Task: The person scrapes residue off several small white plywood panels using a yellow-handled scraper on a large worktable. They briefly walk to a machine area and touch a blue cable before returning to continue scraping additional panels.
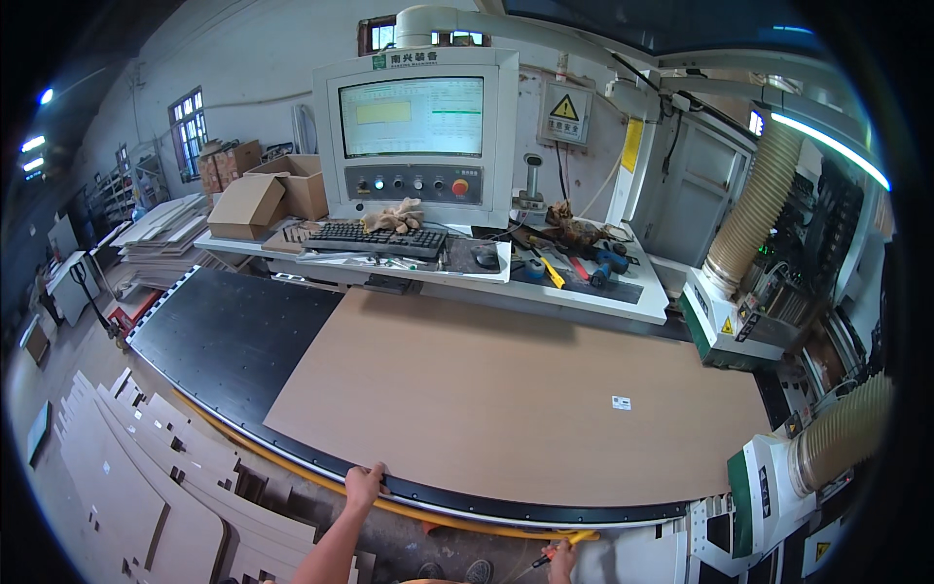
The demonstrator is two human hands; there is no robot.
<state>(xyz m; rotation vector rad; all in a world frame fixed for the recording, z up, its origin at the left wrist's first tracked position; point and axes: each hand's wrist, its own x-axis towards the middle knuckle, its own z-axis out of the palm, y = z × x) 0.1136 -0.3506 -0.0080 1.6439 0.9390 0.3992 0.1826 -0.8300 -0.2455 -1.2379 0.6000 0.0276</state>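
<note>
A large brown board [525,399] lies flat on the black machine bed [233,321] in front of me. My left hand [364,485] is closed at its near edge, with the fingers curled against the board's rim. Low in the view, my right hand [561,562] is closed round a small tool [542,561] with orange and black parts. My fingers cover much of that tool, so its exact kind is unclear. Just above this hand is the end of a yellow tube [506,530] that runs along the bed's front. A small white label [621,403] sits on the board.
Behind the bed stands a control console [418,136] with a keyboard [375,239], gloves [394,216] and hand tools [584,268]. Machine heads with ribbed hoses [764,195] rise at the right. Cut panels [117,477] are stacked at the lower left.
</note>
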